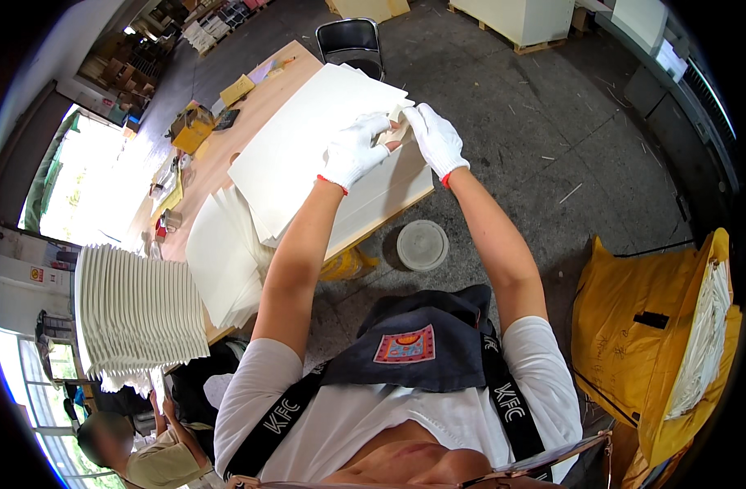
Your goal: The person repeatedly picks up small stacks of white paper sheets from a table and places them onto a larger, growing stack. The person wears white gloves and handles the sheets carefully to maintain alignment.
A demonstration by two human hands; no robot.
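A stack of large white paper sheets [295,138] lies on the wooden table in front of me. Both my hands wear white knitted gloves with red cuffs and meet at the stack's right corner. My left hand [356,152] rests over the sheets, its bare thumb and forefinger tips spread apart beside the lifted edge. My right hand [435,141] bends round the corner with its fingers together, gripping the sheet edges; its thumb is hidden. Nearer on the left, a fanned pile of white sheets [222,253] leans beside a tall stack of folded white sheets [136,301].
Along the wooden table [287,61] lie a yellow box [189,126] and tape rolls. A black chair [350,45] stands beyond. A round grey-lidded bucket [422,245] is on the floor, a large yellow sack [646,326] at right. Another person [157,456] works at lower left.
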